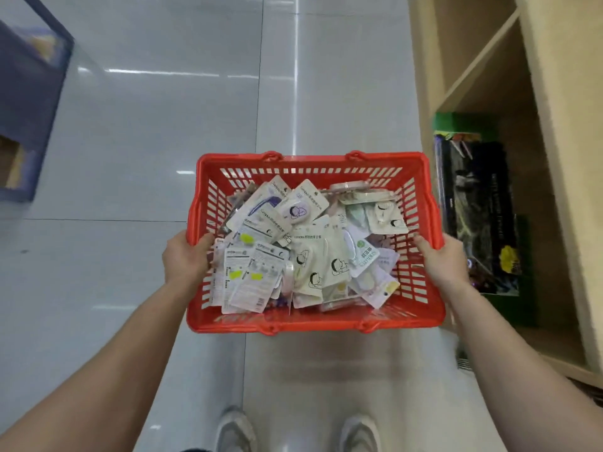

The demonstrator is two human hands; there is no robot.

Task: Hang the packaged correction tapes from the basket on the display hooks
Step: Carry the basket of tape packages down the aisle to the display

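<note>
A red plastic basket (313, 324) hangs in front of me above the floor, held by both short sides. My left hand (184, 259) grips its left rim, thumb over the edge. My right hand (442, 261) grips the right rim the same way. Inside lies a loose heap of packaged correction tapes (310, 252), mostly white and pale cards with blister packs, some face down with barcodes showing. No display hooks are in view.
A wooden shelf unit (535, 102) stands on the right, with a dark boxed product (479, 210) in a low compartment close to the basket's right side. A blue fixture (26, 102) is at far left. Glossy grey floor tiles (163, 125) lie ahead; my shoes (238, 432) are below.
</note>
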